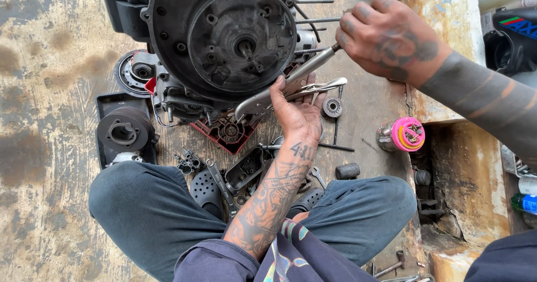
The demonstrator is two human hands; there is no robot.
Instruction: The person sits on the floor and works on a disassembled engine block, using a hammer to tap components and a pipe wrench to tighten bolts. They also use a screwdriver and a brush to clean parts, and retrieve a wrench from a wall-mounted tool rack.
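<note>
A dark, greasy engine case (224,36) with a round recess and a centre shaft stands on the floor in front of my crossed legs. Silver locking pliers (268,95) lie slanted against its lower right edge, jaws down-left near the case. My left hand (299,114) is wrapped around the pliers' handles, thumb on top. My right hand (386,36) comes in from the right and pinches the far end of the upper handle, at the adjusting screw. Several long studs (313,20) stick out of the case toward my right hand.
A black finned cylinder (124,131) sits in a tray at the left, a red tray (229,134) under the engine. Wrenches, sockets and a black cover (246,167) lie between my knees. A pink-capped jar (405,134) stands right, by a rusty raised ledge (464,164).
</note>
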